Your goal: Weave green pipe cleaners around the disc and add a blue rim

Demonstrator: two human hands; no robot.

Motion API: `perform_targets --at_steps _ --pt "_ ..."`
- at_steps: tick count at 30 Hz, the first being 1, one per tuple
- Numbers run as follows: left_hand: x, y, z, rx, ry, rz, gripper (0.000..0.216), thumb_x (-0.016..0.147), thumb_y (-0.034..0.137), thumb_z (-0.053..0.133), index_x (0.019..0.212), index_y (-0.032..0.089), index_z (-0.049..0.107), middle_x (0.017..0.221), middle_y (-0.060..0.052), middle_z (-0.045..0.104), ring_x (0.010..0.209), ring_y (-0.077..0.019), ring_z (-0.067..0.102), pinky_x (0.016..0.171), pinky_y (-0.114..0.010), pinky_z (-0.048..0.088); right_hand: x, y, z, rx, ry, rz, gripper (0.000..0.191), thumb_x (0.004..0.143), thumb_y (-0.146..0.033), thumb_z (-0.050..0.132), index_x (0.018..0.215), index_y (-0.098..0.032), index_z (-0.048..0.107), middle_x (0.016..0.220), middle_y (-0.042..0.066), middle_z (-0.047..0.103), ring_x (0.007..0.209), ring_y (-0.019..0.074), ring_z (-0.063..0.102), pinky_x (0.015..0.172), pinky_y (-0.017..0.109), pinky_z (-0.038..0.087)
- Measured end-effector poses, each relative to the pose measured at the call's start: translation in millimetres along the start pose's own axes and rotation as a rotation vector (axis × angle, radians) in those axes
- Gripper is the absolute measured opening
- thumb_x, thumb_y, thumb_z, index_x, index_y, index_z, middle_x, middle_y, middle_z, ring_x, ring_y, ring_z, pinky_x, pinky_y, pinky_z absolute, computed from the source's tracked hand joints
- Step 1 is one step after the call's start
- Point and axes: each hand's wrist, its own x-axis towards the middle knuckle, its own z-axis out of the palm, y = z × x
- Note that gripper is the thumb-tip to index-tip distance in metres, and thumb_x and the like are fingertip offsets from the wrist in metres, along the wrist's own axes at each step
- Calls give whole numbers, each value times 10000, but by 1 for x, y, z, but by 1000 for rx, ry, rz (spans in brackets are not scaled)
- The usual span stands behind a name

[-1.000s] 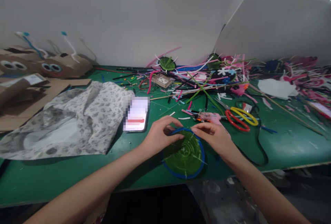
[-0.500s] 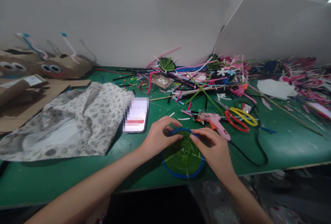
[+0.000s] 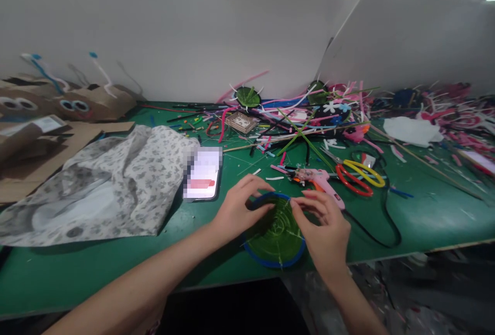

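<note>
A round green coiled disc with a blue rim (image 3: 275, 237) lies flat on the green table (image 3: 116, 268) near its front edge. My left hand (image 3: 236, 206) rests on the disc's upper left rim, fingers curled and pinching the blue edge. My right hand (image 3: 324, 227) sits on the disc's right side, with fingertips pressed down on the green coil and blue rim. A pink glue gun (image 3: 320, 180) lies just behind my right hand.
A phone (image 3: 203, 174) and a patterned cloth (image 3: 104, 185) lie to the left. Red and yellow scissors (image 3: 358, 175), a black cable (image 3: 386, 221) and a pile of pipe cleaners (image 3: 301, 113) lie behind. Cardboard figures (image 3: 46, 108) stand far left. White boards back the table.
My right hand has slid from the disc's top edge down along its right side, uncovering the glue gun. My left hand has barely shifted.
</note>
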Motion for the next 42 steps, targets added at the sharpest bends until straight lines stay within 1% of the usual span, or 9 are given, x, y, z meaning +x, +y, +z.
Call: perform_targets --at_steps 4,8,12,17,22,25,31,38,42 --pt "0 -1 0 16 -27 2 197 794 216 685 978 224 615 970 -30 635 888 -173 605 768 -298 527 1 -1 -1 21 4 34 229 735 -295 697 900 -213 561 779 30 688 721 183 675 685 321 561" --pt "-1 -2 1 34 -33 -3 188 799 228 677 978 225 622 970 -31 660 874 -177 622 776 -310 527 2 -5 -1 28 6 56 231 724 -289 701 855 -219 524 746 14 674 671 163 660 643 297 556" --pt "-2 -3 1 52 -41 34 193 806 184 655 991 223 615 968 -30 671 887 -176 627 786 -306 526 1 -7 2 14 30 37 232 727 -276 695 836 -226 496 753 9 676 681 161 663 668 302 555" --pt "-2 -3 1 60 -20 95 207 798 146 659 987 213 608 959 -27 671 904 -164 627 822 -295 520 -3 -6 4 -30 63 -50 221 735 -251 694 829 -229 495 769 4 677 710 165 667 707 316 550" --pt "-3 -6 3 51 6 180 212 823 139 627 1020 212 599 994 -42 671 950 -171 627 847 -304 516 -4 -3 1 -57 57 -133 196 757 -235 686 810 -222 497 784 0 695 745 163 681 744 314 548" --pt "-4 -7 3 73 3 185 211 823 133 625 1020 206 606 983 -39 680 928 -163 640 833 -286 520 -6 0 -1 -70 50 -177 187 770 -221 683 809 -219 500 810 1 714 761 159 692 753 297 546" --pt "-3 -7 4 82 4 185 196 815 128 637 998 192 614 958 -33 688 900 -147 648 816 -260 522 -7 1 -3 -47 19 -136 187 771 -231 691 795 -221 506 813 -4 728 776 167 704 751 282 546" --pt "-2 -8 2 85 -33 175 193 825 132 629 1002 205 605 953 -16 676 903 -140 635 825 -267 513 1 0 -16 37 -143 -114 112 804 -228 641 829 -216 532 893 28 726 866 184 696 814 307 534" --pt "-2 -8 2 81 -68 172 190 836 121 606 1002 212 595 972 -17 660 927 -144 621 840 -280 507 6 6 -33 24 -109 -134 104 815 -241 618 888 -209 551 946 58 715 917 205 682 843 341 517"
